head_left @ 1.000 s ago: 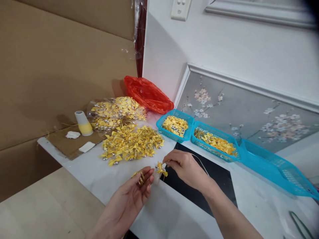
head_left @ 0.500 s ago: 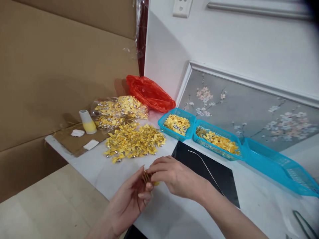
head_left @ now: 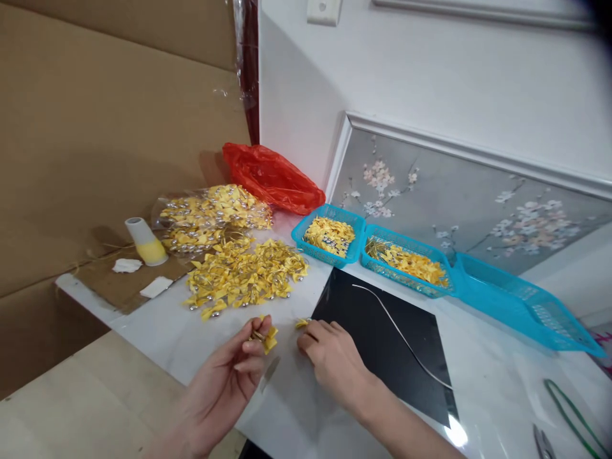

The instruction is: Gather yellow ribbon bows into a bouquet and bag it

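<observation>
L hand (head_left: 235, 370) pinches a small bunch of yellow ribbon bows (head_left: 271, 340) w/ gold-colored ties btwn thumb & fingers, just above the white table (head_left: 167, 331). R hand (head_left: 333, 358) is down by the black mat (head_left: 377, 344), fingertips at a single yellow bow (head_left: 301, 324) (can't tell if they grip it), nr the big bead-trimmed bow pile (head_left: 248, 274); a thin white cord (head_left: 396, 328) lies across the mat.
</observation>
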Tool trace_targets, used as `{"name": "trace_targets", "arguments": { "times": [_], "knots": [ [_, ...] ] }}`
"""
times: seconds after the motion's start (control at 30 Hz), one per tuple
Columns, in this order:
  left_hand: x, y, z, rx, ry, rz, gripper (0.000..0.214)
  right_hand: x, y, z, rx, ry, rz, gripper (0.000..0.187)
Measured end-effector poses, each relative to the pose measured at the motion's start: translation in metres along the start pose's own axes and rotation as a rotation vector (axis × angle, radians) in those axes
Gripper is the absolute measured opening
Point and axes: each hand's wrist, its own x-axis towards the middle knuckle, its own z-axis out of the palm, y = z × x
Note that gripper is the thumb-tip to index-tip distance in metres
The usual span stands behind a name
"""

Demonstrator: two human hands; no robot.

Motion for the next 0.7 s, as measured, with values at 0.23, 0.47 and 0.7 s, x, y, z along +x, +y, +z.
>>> {"name": "trace_targets", "arguments": {
  "times": [0.23, 0.47, 0.7],
  "knots": [
    [0.000, -0.002, -0.005, 0.117, -0.003, 0.023, 0.017, 0.005, 0.017, -0.017, 0.502, 0.090, 0.064, 0.020],
    [0.003, -0.003, -0.005, 0.326, -0.132, -0.060, 0.017, 0.017, 0.032, -0.070, 0.820, -0.228, -0.048, 0.013],
    [-0.005, -0.015, -0.005, 0.541, -0.217, -0.143, 0.015, 0.035, 0.026, -0.076, 0.853, -0.265, -0.113, 0.012]
  ]
}}
